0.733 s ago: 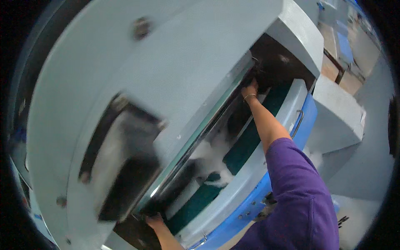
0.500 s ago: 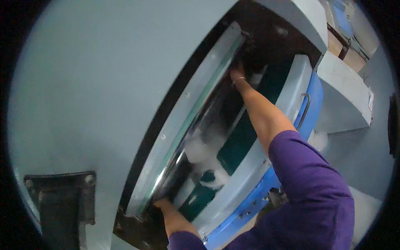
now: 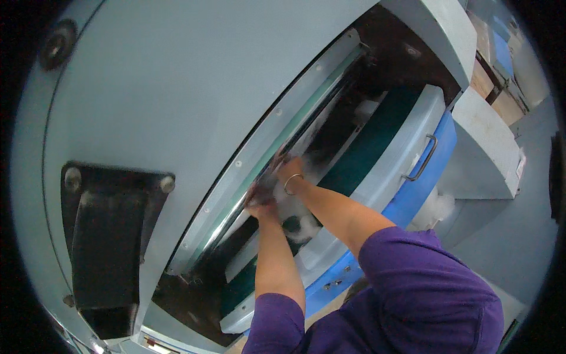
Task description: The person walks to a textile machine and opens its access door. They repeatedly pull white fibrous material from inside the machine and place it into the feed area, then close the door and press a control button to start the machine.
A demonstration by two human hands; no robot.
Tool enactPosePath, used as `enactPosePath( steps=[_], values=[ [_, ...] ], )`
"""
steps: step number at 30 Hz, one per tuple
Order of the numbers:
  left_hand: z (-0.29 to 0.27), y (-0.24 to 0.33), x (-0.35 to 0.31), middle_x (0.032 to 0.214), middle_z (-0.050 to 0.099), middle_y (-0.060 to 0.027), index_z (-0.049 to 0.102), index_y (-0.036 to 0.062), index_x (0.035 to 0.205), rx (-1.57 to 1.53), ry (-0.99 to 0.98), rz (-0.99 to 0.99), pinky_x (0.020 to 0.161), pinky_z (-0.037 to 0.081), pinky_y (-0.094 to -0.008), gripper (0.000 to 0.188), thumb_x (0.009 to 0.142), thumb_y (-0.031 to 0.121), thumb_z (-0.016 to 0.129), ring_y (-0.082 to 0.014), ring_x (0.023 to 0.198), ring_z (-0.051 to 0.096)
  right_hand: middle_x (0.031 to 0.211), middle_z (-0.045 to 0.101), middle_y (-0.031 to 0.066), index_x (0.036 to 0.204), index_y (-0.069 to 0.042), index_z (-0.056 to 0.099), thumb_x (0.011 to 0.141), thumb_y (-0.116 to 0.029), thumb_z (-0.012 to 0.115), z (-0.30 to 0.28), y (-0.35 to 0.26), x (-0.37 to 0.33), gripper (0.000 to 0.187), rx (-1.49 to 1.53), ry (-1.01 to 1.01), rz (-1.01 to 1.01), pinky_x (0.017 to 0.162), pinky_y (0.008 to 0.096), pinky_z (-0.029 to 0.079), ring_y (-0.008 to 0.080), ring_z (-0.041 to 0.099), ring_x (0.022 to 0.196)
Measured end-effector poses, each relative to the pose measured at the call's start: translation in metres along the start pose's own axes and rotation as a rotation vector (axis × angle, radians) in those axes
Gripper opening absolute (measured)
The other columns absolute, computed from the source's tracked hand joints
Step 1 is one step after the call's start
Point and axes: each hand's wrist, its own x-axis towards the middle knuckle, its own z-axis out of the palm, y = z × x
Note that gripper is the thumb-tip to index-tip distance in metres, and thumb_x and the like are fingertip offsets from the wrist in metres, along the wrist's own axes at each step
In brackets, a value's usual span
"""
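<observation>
A long slanting opening in a large grey machine holds a shiny metal roller [image 3: 282,154] and, along its right side, a dark green strip [image 3: 354,171]. Both my arms reach inside. My left hand [image 3: 262,207] is by the lower middle of the roller, and my right hand [image 3: 289,169], with a bracelet at the wrist, is just above it. The fingers of both hands are blurred and partly lost in the dark, so their grip does not show. White fluffy fibre [image 3: 303,227] lies beneath my hands.
A pale guard [image 3: 407,127] and a blue panel [image 3: 407,200] with a metal handle [image 3: 425,158] edge the opening's right side. On the machine's left face juts a black bracket [image 3: 112,236]. More white fluff [image 3: 433,209] sits beside a grey housing [image 3: 486,141].
My right hand has moved down the roller from its upper part, and my left hand has come up from its lower end. They are now close together. The view has shifted.
</observation>
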Motion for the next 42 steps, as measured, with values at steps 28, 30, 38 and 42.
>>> enactPosePath(
  steps=[28, 30, 38, 42],
  values=[
    [0.202, -0.332, -0.146, 0.12, 0.055, -0.023, 0.054, 0.0014, 0.119, 2.981, -0.277, 0.37, 0.092, 0.045, -0.0372, 0.055, 0.07, 0.014, 0.073, -0.0345, 0.109, 0.056, 0.128, 0.05, 0.0141, 0.127, -0.006, 0.048, 0.075, -0.017, 0.071, -0.229, -0.055, -0.192, 0.058, 0.142, -0.672, -1.311, 0.1, 0.035, 0.038, 0.0197, 0.051, 0.111],
    [0.222, -0.354, -0.151, 0.126, 0.052, -0.022, 0.046, 0.0012, 0.129, 3.039, -0.118, 0.186, 0.098, 0.041, -0.0377, 0.072, 0.069, 0.024, 0.077, -0.0324, 0.119, 0.049, 0.116, 0.058, 0.0116, 0.121, -0.006, 0.053, 0.079, -0.015, 0.066, -0.249, -0.036, -0.193, 0.044, 0.472, -0.757, -0.788, 0.094, 0.0346, 0.044, 0.019, 0.056, 0.102],
    [0.232, -0.289, -0.229, 0.132, 0.047, -0.0226, 0.038, -0.0006, 0.136, 2.597, 0.154, -0.222, 0.099, 0.039, -0.035, 0.08, 0.076, 0.039, 0.073, -0.0283, 0.121, 0.048, 0.121, 0.056, 0.0141, 0.128, -0.001, 0.045, 0.093, -0.019, 0.046, -0.467, 0.251, -0.228, 0.039, 1.154, 0.0, -0.261, 0.091, 0.0422, 0.048, 0.027, 0.057, 0.108],
    [0.191, -0.231, -0.258, 0.122, 0.055, -0.0181, 0.046, -0.0016, 0.129, 2.519, 0.36, -0.1, 0.095, 0.041, -0.0319, 0.062, 0.084, 0.035, 0.066, -0.0256, 0.113, 0.053, 0.131, 0.051, 0.0083, 0.129, -0.007, 0.049, 0.088, -0.033, 0.054, -0.532, 0.439, -0.269, 0.049, 0.792, 0.212, 0.088, 0.098, 0.036, 0.04, 0.0231, 0.047, 0.119]
  ],
)
